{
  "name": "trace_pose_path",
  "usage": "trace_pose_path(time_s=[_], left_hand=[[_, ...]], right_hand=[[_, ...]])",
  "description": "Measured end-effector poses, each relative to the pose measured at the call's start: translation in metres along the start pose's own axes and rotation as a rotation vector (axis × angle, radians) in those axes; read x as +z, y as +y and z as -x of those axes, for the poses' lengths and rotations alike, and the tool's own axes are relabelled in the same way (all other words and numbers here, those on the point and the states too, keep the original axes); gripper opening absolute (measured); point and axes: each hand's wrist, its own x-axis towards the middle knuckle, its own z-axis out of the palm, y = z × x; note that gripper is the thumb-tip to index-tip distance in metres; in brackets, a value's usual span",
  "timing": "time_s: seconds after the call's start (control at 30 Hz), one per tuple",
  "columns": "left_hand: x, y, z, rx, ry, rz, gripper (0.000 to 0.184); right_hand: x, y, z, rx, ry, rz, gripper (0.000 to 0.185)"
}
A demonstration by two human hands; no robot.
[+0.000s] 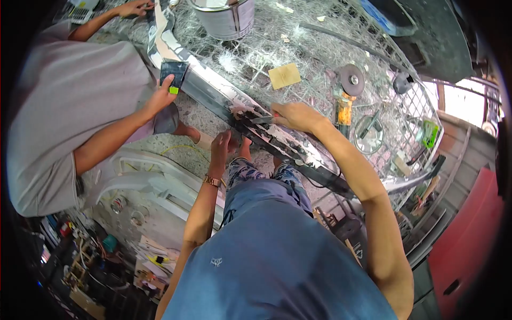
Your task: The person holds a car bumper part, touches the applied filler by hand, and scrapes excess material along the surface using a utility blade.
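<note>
A long car bumper point(205, 95), dark with pale, patchy filler, runs diagonally across the mesh-topped work table. My right hand point(300, 116) is closed around a putty knife point(261, 120); a bit of red shows at the grip. Its grey blade lies against the rough, broken-looking stretch of the bumper. Below the near edge, my left hand point(220, 152), with a watch at the wrist, is closed at the bumper's lower side, its fingertips partly hidden. Further up the bumper, a co-worker's hand point(160, 95) holds a dark flat block point(174, 73) against it.
On the mesh table point(325, 48) stand a metal can point(226, 20), a yellowish sandpaper piece point(285, 76), an angle grinder point(346, 98) and a round lid point(369, 133). The co-worker point(85, 117) stands at left. White bumper parts point(144, 176) lie on the floor; a red panel point(469, 240) stands right.
</note>
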Motion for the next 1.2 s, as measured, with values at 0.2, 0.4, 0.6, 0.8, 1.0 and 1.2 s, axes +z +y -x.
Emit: trace_pose_path(time_s=[0.2, 0.4, 0.6, 0.8, 1.0, 1.2], left_hand=[[0.050, 0.014, -0.001, 0.085, -0.017, 0.376, 0.010], [0.068, 0.021, 0.009, 0.081, 0.175, 0.339, 0.016], [0.070, 0.025, 0.011, 0.088, 0.222, 0.304, 0.020], [0.072, 0.029, 0.011, 0.106, 0.246, 0.243, 0.021], [0.071, 0.029, 0.011, 0.103, 0.271, 0.189, 0.023], [0.073, 0.032, 0.014, 0.109, 0.276, 0.167, 0.024]], right_hand=[[0.005, 0.031, -0.046, -0.297, 0.018, 0.122, 0.029], [0.015, 0.035, -0.054, -0.365, 0.076, 0.218, 0.026], [0.012, 0.035, -0.056, -0.395, 0.037, 0.292, 0.030], [0.000, 0.035, -0.054, -0.400, -0.036, 0.303, 0.027], [0.000, 0.038, -0.038, -0.387, -0.068, 0.344, 0.025], [-0.002, 0.047, -0.034, -0.394, -0.102, 0.296, 0.025]])
